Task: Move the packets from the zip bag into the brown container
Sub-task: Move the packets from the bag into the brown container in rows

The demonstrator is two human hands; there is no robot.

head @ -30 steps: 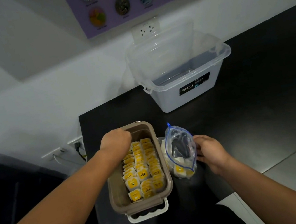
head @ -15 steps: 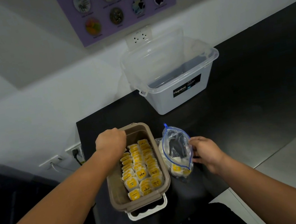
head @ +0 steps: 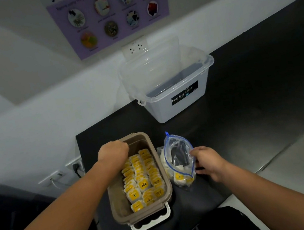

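Note:
The brown container (head: 118, 199) sits at the near left of the black counter, with rows of yellow-and-white tea packets (head: 143, 178) standing in it. My left hand (head: 113, 151) reaches into its far left corner, knuckles up and fingers curled down out of sight behind the hand. The clear zip bag (head: 177, 156) with a blue seal stands open just right of the container, touching it. A few packets (head: 180, 178) lie at its bottom. My right hand (head: 208, 160) pinches the bag's right edge.
A clear lidded storage box (head: 178, 108) stands open at the back against the wall. The container's white latch (head: 150, 224) hangs over the counter's (head: 255, 108) near edge. A wall socket with a plugged cord (head: 74, 166) is left of the counter.
The view has tilted a little upward. My left hand stays in the container's far left corner, and my right hand keeps hold of the bag's right edge.

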